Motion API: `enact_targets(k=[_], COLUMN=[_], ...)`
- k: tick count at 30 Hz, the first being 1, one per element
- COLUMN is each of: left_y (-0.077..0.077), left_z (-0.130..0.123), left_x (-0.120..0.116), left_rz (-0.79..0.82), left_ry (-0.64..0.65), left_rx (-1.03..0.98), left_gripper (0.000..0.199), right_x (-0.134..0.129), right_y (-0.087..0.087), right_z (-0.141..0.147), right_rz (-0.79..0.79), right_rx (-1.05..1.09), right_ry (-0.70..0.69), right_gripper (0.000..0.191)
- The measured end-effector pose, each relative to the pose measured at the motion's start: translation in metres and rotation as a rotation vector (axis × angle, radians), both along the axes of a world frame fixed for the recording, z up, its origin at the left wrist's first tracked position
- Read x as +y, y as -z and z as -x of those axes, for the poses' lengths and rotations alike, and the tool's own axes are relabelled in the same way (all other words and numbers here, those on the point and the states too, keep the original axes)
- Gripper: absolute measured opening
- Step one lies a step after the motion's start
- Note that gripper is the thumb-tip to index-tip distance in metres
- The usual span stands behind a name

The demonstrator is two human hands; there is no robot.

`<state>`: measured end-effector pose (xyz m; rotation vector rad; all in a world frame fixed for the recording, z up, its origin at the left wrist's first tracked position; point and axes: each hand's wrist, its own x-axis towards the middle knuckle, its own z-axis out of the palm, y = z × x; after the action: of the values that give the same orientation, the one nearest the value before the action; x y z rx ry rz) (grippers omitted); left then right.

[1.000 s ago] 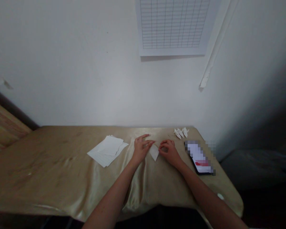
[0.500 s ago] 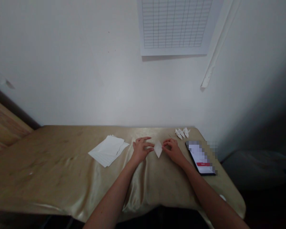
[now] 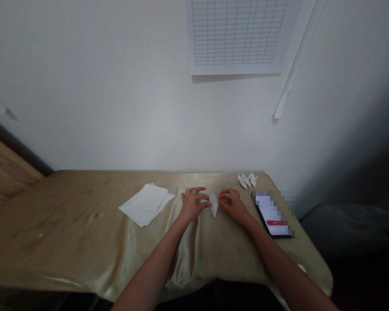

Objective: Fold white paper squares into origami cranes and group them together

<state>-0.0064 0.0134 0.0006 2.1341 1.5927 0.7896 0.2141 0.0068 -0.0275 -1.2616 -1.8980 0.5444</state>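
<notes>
A small piece of folded white paper (image 3: 214, 208), long and pointed at its near end, is between my two hands over the table. My left hand (image 3: 192, 204) pinches its left edge with thumb and index finger, the other fingers stretched out. From the right, my right hand (image 3: 232, 204) grips the opposite edge between thumb and fingertips, its remaining fingers curled. To the left of my left hand lies a stack of white paper sheets (image 3: 142, 205). Several small folded paper cranes (image 3: 247, 180) sit in a row beyond my right hand.
A phone (image 3: 272, 216) with a lit, partly blurred screen lies right of my right hand. The table (image 3: 68, 224) has a gold satin cloth with folds near the front. Behind it rises a white wall (image 3: 132, 108) with a gridded sheet (image 3: 236, 39).
The folded paper has turned and looks narrower, its point slightly lower. My right hand has shifted a little left, its fingertips closer to the left hand. The view has moved slightly.
</notes>
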Motion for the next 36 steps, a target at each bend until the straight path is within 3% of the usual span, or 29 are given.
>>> enact_targets(k=[24, 36], left_y=[0.001, 0.006], left_z=[-0.011, -0.009], left_x=[-0.005, 0.003], left_rz=[0.042, 0.074], left_ry=[-0.025, -0.05], left_rx=[0.064, 0.064], left_gripper=[0.007, 0.011], right_x=[-0.008, -0.013], right_y=[-0.006, -0.008], right_z=[0.011, 0.015], right_rz=[0.006, -0.029], right_rx=[-0.137, -0.208], right_ry=[0.028, 0.038], right_gripper=[0.003, 0.023])
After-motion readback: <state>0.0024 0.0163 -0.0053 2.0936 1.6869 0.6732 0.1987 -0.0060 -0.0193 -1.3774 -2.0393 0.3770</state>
